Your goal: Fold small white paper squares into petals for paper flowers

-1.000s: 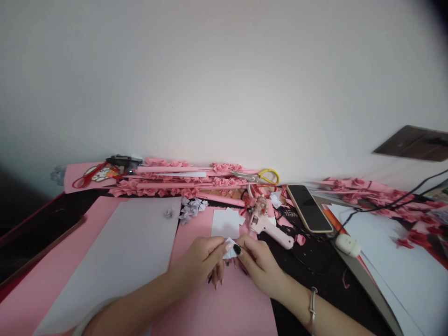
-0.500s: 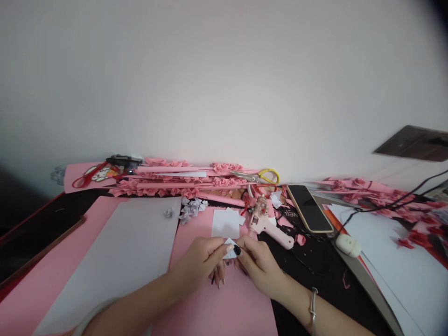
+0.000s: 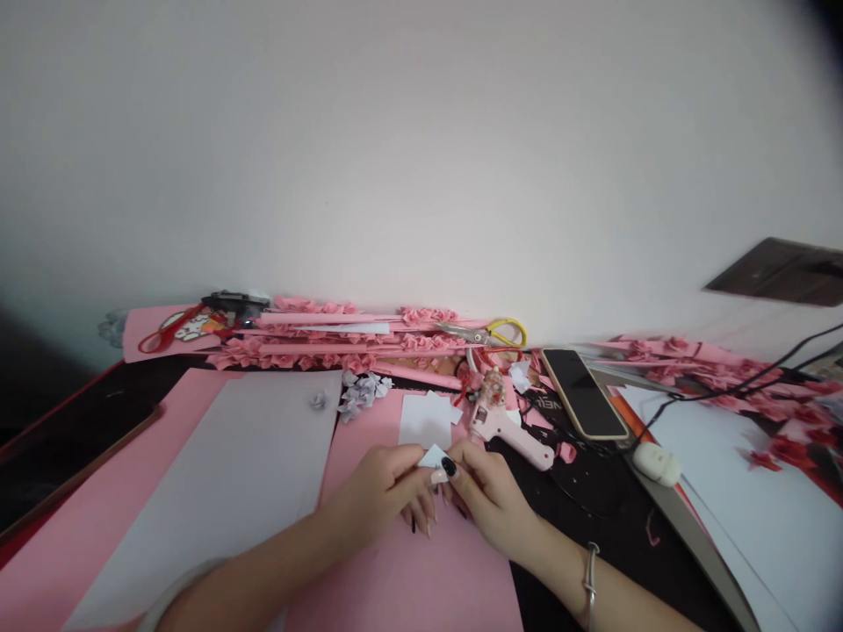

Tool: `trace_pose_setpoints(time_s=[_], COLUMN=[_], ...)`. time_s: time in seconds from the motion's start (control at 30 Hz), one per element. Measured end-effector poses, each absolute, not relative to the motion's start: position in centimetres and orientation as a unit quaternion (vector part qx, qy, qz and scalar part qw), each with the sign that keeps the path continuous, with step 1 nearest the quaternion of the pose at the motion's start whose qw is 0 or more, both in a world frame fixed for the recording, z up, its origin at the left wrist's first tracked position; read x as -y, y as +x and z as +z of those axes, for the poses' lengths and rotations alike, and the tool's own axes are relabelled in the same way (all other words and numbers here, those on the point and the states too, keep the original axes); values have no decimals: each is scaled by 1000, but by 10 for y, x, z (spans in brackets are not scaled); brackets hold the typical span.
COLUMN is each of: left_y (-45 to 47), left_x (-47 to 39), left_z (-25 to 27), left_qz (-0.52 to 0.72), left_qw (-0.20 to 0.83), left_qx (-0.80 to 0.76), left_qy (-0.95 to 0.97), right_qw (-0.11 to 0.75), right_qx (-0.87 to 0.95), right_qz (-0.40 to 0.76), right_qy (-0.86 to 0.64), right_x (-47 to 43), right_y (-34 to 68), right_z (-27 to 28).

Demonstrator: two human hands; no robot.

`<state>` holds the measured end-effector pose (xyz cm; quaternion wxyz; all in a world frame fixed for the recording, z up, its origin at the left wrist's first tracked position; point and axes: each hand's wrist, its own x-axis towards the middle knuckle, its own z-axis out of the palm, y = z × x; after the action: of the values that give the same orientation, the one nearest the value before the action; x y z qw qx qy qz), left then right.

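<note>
The left hand (image 3: 387,485) and right hand (image 3: 495,500) are pinching a folded white paper piece (image 3: 433,456) between their fingers, presumably steadying both sides. White paper squares (image 3: 425,420) are lying just beyond, probably for easy reach; a pale-pink plastic glue gun (image 3: 519,441) is resting right of the fingers.

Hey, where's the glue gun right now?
In the head view, the pink glue gun lies right of centre on the desk, just beyond the right hand, between the white paper squares on its left and the phone on its right.
</note>
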<state>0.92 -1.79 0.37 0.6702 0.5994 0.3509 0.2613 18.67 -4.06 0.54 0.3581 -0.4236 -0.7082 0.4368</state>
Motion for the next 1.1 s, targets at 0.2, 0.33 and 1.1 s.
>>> trace_pose_setpoints(time_s=[0.2,0.33,1.1], left_y=[9,8,8], left_x=[18,16,17], left_z=[4,7,4], left_qz=[244,238,252], left_qw=[693,703,691], left_qx=[-357,-345,-329], left_qy=[577,574,592], right_qw=[359,358,341], right_qx=[708,720,734], right_qz=[438,428,390], right_qy=[-422,-414,-438], right_x=[40,40,40], right_y=[187,187,188], right_z=[6,6,5])
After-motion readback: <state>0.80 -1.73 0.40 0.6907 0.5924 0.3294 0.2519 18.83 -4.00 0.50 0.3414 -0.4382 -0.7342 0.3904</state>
